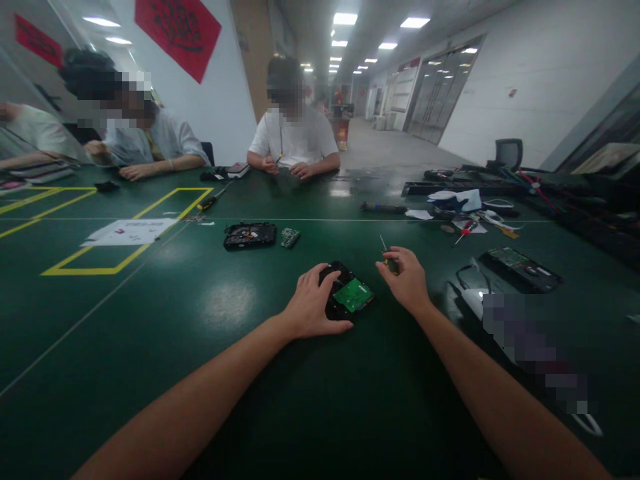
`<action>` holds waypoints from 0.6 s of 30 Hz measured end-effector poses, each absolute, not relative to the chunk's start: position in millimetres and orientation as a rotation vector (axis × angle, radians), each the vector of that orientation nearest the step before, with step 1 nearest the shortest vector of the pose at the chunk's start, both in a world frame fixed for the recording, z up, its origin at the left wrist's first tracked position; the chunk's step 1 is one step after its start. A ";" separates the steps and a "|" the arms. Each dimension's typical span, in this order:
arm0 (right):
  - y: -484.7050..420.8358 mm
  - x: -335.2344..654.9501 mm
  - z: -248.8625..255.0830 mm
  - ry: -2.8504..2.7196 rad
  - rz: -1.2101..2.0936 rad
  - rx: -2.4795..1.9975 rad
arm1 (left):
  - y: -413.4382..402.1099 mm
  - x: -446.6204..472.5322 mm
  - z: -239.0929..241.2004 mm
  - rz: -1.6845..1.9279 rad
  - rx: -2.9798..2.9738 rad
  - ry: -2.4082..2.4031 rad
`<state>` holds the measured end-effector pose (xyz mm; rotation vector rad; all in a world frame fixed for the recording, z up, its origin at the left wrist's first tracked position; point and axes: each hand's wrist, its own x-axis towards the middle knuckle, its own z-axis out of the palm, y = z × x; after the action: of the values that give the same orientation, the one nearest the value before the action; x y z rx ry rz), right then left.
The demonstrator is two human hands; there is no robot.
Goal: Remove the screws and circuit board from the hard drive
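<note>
A black hard drive (336,309) with a green circuit board (354,295) lies flat on the green table in front of me. My left hand (315,303) grips it from the left, fingers over its far edge and thumb by the near one. To the right of the drive, my right hand (406,277) is closed around a small screwdriver (383,248). Its thin metal shaft points up and away, apart from the drive, while the fingers hide most of the yellow and dark handle.
Beyond the drive sit an opened hard drive (250,235) and a small circuit board (290,237). At right are another drive (523,269), a pixelated bag (535,360), a red-handled screwdriver (467,231) and cables. A paper sheet (127,231) lies left. Several people sit opposite.
</note>
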<state>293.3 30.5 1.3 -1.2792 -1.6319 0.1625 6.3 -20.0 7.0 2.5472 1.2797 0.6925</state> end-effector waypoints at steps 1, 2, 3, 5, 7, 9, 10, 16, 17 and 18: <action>28.9 292.2 2.2 -1.674 0.080 -1.256 | -20.7 5.9 7.2 0.694 2.550 1.257; 27.2 290.9 3.2 -1.709 0.049 -1.224 | -21.5 5.6 7.5 0.694 2.553 1.232; 25.5 289.5 4.3 -1.746 0.038 -1.192 | -22.3 5.4 7.9 0.692 2.556 1.209; 22.9 287.3 7.2 -1.792 0.019 -1.153 | -23.0 5.0 8.6 0.678 2.559 1.172; 21.2 286.5 11.0 -1.794 -0.018 -1.144 | -22.6 4.5 9.1 0.659 2.563 1.139; 20.0 287.4 15.3 -1.767 -0.058 -1.143 | -21.3 4.0 9.6 0.643 2.570 1.093; 19.3 288.0 17.1 -1.752 -0.072 -1.146 | -20.5 3.8 9.9 0.638 2.575 1.067; 12.4 285.6 20.8 -1.616 0.099 -1.175 | -19.0 4.2 12.5 0.622 2.593 1.000; 11.1 284.1 20.8 -1.600 0.142 -1.168 | -19.7 4.4 12.5 0.623 2.596 1.010; 9.9 282.7 21.1 -1.588 0.172 -1.162 | -20.8 4.7 12.2 0.623 2.602 1.024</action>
<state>282.7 9.9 21.1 -1.1624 -1.5883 0.1721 4.7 -20.8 12.2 2.6017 1.0245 0.6234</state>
